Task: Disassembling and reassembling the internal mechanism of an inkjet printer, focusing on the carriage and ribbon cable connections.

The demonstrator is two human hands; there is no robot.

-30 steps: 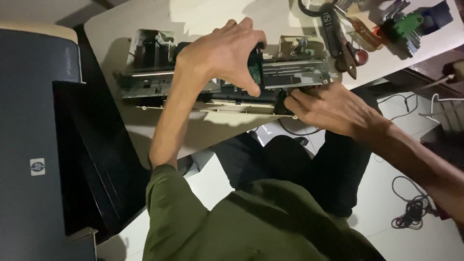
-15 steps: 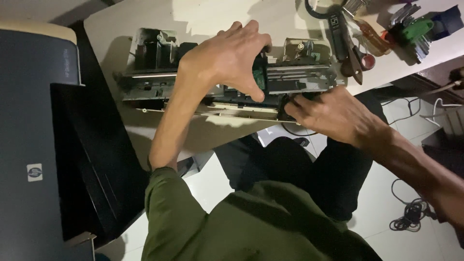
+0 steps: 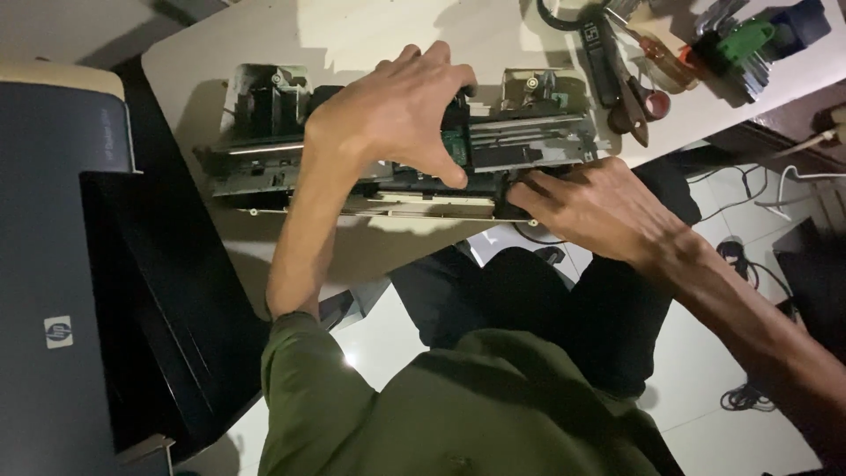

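left grip [image 3: 397,110] clawed over long grey printer mechanism [image 3: 529,145], right grip [image 3: 590,207] pinching its front edge

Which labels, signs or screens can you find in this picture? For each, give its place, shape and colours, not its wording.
Badge: small pale square label with a round mark, on the dark grey printer casing at far left.
Screens, packages, signs: none clear enough to tell.

Repair workshop – stripped printer mechanism [image 3: 397,167], pliers [image 3: 630,97], screwdriver [image 3: 656,53], white table [image 3: 352,35]
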